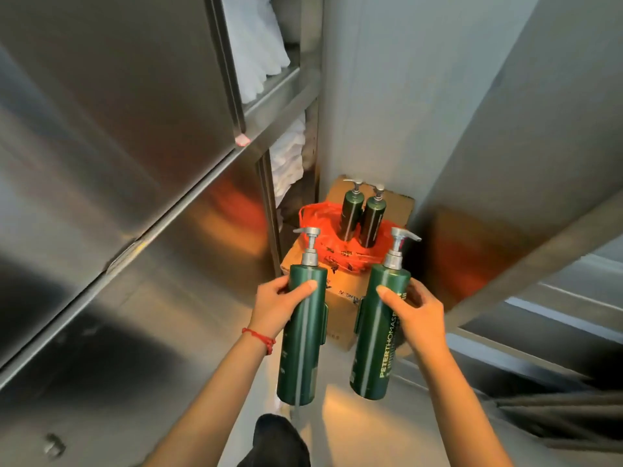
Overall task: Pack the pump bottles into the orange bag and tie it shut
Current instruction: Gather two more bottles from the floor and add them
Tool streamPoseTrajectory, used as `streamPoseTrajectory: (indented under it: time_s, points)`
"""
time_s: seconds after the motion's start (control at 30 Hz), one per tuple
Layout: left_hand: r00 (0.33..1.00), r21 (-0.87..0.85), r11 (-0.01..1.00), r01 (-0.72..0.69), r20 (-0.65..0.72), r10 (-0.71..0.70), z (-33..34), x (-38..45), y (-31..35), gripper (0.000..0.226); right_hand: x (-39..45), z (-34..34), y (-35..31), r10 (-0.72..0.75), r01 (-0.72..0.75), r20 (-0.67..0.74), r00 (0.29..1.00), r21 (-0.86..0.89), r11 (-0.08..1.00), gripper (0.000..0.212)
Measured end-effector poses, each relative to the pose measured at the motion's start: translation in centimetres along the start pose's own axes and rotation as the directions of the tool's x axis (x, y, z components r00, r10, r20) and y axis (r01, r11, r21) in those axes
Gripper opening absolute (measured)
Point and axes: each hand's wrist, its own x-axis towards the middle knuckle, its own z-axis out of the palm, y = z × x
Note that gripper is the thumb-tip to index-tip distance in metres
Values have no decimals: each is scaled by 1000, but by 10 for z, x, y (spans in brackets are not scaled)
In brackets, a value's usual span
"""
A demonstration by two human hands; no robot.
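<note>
I hold two tall green pump bottles upright in front of me. My left hand (281,303) grips the left bottle (301,338) near its shoulder. My right hand (413,310) grips the right bottle (381,335), whose label carries white lettering. Beyond them the orange bag (323,254) lies spread on a cardboard box (340,298) on the floor. Two more green pump bottles (350,214) (372,222) stand upright on or in the bag; I cannot tell which.
A stainless steel cabinet (118,163) fills the left side, with white folded linen (256,52) on its open shelves. A steel surface (522,163) slants in from the right. The box sits in a narrow gap between them, against a pale wall. My dark shoe (279,439) shows below.
</note>
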Motion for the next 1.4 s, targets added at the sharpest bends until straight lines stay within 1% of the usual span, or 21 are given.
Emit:
streamPoseTrajectory:
  time_s: [0.2,0.27,0.33,0.43,0.53,0.73,0.87,1.0,1.13,1.23,1.33,1.4]
  points:
    - [995,19,1000,-18,94,16,6,104,32,18,74,29,-10,4,-2,-123,992,14,1000,27]
    - [991,44,999,-20,133,14,12,132,40,14,94,33,-13,7,-3,-153,988,27,1000,27]
    - [987,50,998,-24,158,16,19,156,46,11,114,35,-16,7,-1,-181,983,32,999,29]
    - [984,44,998,-39,177,31,30,185,52,14,141,37,-17,-8,12,-216,976,17,1000,36]
    - [978,48,997,-65,204,54,42,210,55,20,168,37,-16,-11,16,-217,976,20,1000,39]
    - [965,75,992,-107,247,85,65,245,55,39,211,29,-8,-22,18,-176,984,-20,1000,54]
    - [968,99,987,-126,229,100,77,265,52,48,231,24,-3,-19,12,-159,987,-40,999,54]
    - [972,99,987,-126,209,103,82,278,48,51,243,25,7,-17,1,-201,979,-78,997,59]
    - [966,180,968,-172,221,130,81,294,42,51,251,33,17,-5,-13,-228,974,-77,997,65]
    - [969,194,965,-175,210,134,81,302,35,54,255,41,24,10,-32,-252,968,-85,996,68]
    - [970,221,957,-190,193,148,78,312,18,59,258,50,30,3,-42,-284,959,-132,990,66]
    - [971,252,952,-174,202,124,77,320,10,64,261,56,35,-5,-46,-291,957,-166,985,62]
